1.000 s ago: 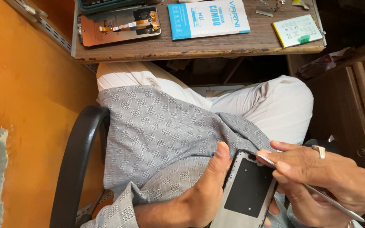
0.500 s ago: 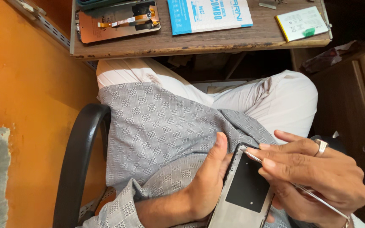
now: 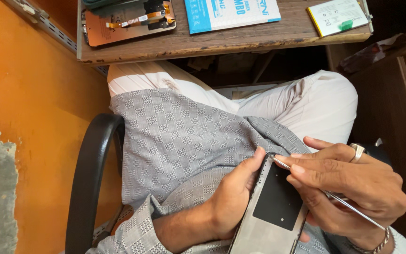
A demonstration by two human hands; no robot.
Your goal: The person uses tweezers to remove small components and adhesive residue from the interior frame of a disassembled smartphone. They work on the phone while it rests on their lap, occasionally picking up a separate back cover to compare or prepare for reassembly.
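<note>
The person sat with the phone frame over the lap, the left hand wrapped around its left edge, thumb near the top corner. The right hand (a ring on one finger) was closed on thin metal tweezers, their tip touching the frame's top edge. On the wooden table lay a phone screen part, a blue packet and a battery.

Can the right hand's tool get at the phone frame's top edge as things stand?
Probably yes. The right hand holds the thin metal tool with its tip at the phone frame top edge; the left hand grips only the side.
</note>
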